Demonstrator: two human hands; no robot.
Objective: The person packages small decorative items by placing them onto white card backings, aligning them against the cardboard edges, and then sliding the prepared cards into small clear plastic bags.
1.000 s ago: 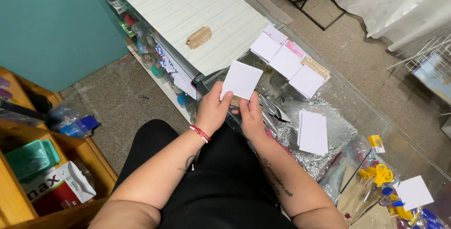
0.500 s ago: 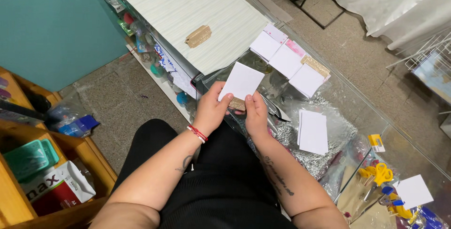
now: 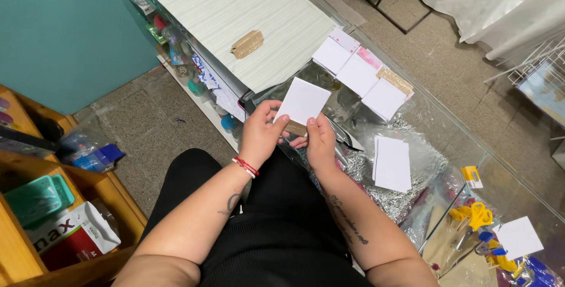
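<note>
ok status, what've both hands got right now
Left hand and right hand both pinch one white card. Brown strip under its lower edge. Nothing in the way.

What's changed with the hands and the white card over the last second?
Little: the left hand and right hand still pinch the square white card, with a tan strip now showing under its lower edge. The white card stack on the glass table stayed put.
</note>
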